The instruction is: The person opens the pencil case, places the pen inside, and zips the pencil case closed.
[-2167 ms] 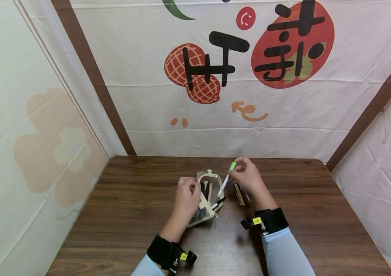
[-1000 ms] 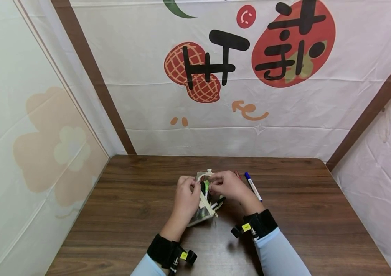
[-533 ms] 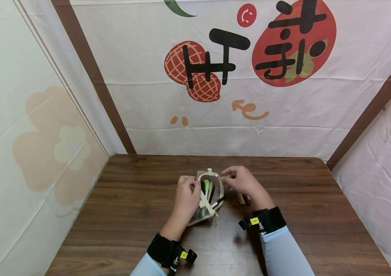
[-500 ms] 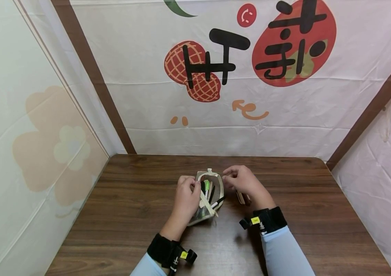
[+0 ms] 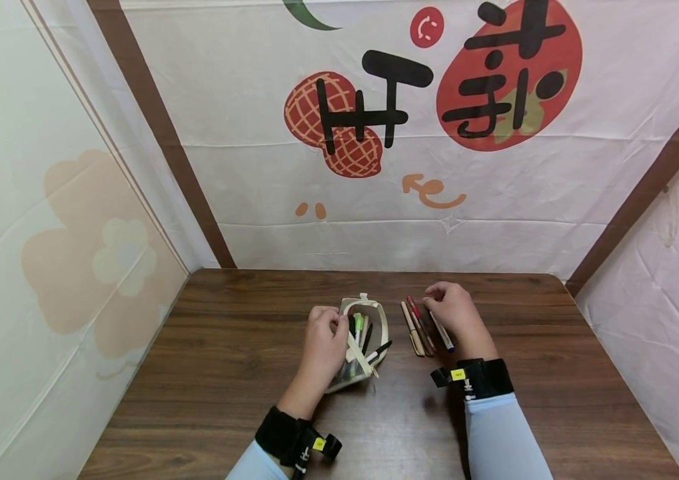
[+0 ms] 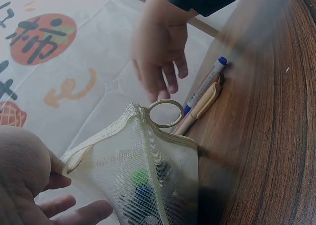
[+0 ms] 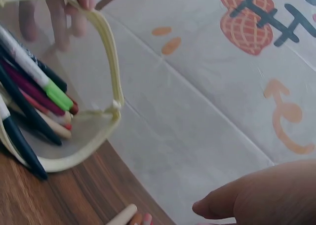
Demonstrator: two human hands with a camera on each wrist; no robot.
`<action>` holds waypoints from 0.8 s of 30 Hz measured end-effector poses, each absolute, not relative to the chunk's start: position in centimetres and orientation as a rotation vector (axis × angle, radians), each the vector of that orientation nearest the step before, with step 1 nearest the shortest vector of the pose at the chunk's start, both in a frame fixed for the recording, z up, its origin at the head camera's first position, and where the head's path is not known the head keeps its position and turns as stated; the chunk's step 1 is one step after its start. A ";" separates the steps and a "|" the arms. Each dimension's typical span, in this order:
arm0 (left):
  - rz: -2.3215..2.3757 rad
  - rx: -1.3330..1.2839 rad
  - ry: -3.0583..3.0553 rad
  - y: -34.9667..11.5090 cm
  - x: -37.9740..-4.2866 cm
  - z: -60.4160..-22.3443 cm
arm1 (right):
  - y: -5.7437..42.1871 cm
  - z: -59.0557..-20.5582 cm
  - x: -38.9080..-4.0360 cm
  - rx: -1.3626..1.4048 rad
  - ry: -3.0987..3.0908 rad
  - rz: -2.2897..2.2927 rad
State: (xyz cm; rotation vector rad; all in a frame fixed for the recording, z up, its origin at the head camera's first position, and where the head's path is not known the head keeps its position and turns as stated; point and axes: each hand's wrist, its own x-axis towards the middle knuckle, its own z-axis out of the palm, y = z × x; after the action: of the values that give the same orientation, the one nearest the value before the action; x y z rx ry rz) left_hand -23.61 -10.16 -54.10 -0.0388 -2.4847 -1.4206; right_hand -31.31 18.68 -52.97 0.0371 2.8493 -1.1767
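My left hand (image 5: 328,340) pinches the pale rim of a see-through mesh pencil case (image 6: 123,161) standing unzipped on the table. Inside lie several pens, among them a green-capped marker (image 7: 52,87); a dark pen (image 5: 382,348) pokes out over the rim. To the right of the case, my right hand (image 5: 456,313) hovers by a white marker with blue ends (image 5: 442,335), its fingers loosely hanging and holding nothing. Beside that marker lie a beige pen (image 5: 412,330) and a red-tipped pen (image 5: 414,308). The hand partly covers the marker's far end in the head view.
The brown wooden table (image 5: 207,387) meets a white printed curtain (image 5: 495,233) at its back edge. A pale curtain with a flower (image 5: 105,247) hangs on the left. Black camera straps (image 5: 483,378) sit on both wrists.
My right hand laid the green-capped marker into the case, let it go, then moved right to the blue-ended marker. My left hand kept its hold on the rim.
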 end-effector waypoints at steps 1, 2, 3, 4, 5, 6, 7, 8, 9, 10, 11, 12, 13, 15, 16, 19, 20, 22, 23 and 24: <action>-1.419 -0.040 -2.483 -10.2 -23.6 -54.1 | 18.9 -53.1 -31.4 0.046 2.859 -1.158; -1.420 -0.042 -2.482 -10.2 -23.6 -54.1 | 19.0 -53.2 -31.4 0.052 2.862 -1.141; -1.417 -0.043 -2.481 -10.2 -23.6 -54.1 | 19.2 -53.2 -31.4 0.055 2.862 -1.125; -1.417 -0.043 -2.482 -10.2 -23.6 -54.1 | 19.4 -53.3 -31.4 0.058 2.865 -1.102; -1.418 -0.043 -2.483 -10.2 -23.6 -54.1 | 19.5 -53.4 -31.4 0.062 2.862 -1.085; -1.415 -0.044 -2.481 -10.2 -23.6 -54.1 | 19.6 -53.4 -31.5 0.066 2.862 -1.066; -1.417 -0.045 -2.481 -10.2 -23.6 -54.1 | 19.6 -53.5 -31.5 0.075 2.858 -1.049; -1.418 -0.045 -2.482 -10.2 -23.6 -54.1 | 19.7 -53.5 -31.5 0.079 2.854 -1.030; -1.418 -0.045 -2.484 -10.2 -23.6 -54.1 | 19.8 -53.6 -31.5 0.083 2.849 -1.014; -1.422 -0.045 -2.486 -10.1 -23.5 -54.0 | 19.8 -53.7 -31.6 0.091 2.840 -1.004; -1.424 -0.046 -2.485 -10.1 -23.5 -54.0 | 19.9 -53.8 -31.6 0.099 2.830 -0.996; -1.427 -0.046 -2.486 -10.1 -23.5 -54.1 | 19.9 -54.0 -31.6 0.104 2.824 -0.989; -1.428 -0.045 -2.488 -10.2 -23.5 -54.1 | 19.9 -54.1 -31.7 0.108 2.814 -0.989; -1.431 -0.043 -2.490 -10.2 -23.5 -54.1 | 20.0 -54.3 -31.7 0.108 2.803 -0.990; -1.433 -0.042 -2.490 -10.2 -23.5 -54.1 | 20.0 -54.3 -31.7 0.109 2.799 -0.993; -1.433 -0.042 -2.487 -10.2 -23.6 -54.1 | 20.0 -54.5 -31.7 0.104 2.797 -0.990; -1.434 -0.042 -2.487 -10.2 -23.6 -54.1 | 19.9 -54.6 -31.7 0.107 2.798 -0.987; -1.431 -0.043 -2.484 -10.2 -23.6 -54.1 | 19.9 -54.8 -31.8 0.107 2.803 -0.975; -1.431 -0.044 -2.482 -10.2 -23.6 -54.0 | 19.9 -54.8 -31.8 0.106 2.806 -0.967; -1.431 -0.045 -2.483 -10.2 -23.6 -54.0 | 19.9 -54.9 -31.9 0.109 2.806 -0.963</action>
State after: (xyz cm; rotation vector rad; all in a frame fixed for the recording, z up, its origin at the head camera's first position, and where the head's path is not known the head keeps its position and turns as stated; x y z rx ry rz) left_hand -23.60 -10.15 -54.02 -0.0450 -2.4827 -1.4309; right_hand -31.85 19.91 -54.91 0.1088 2.8064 -0.9630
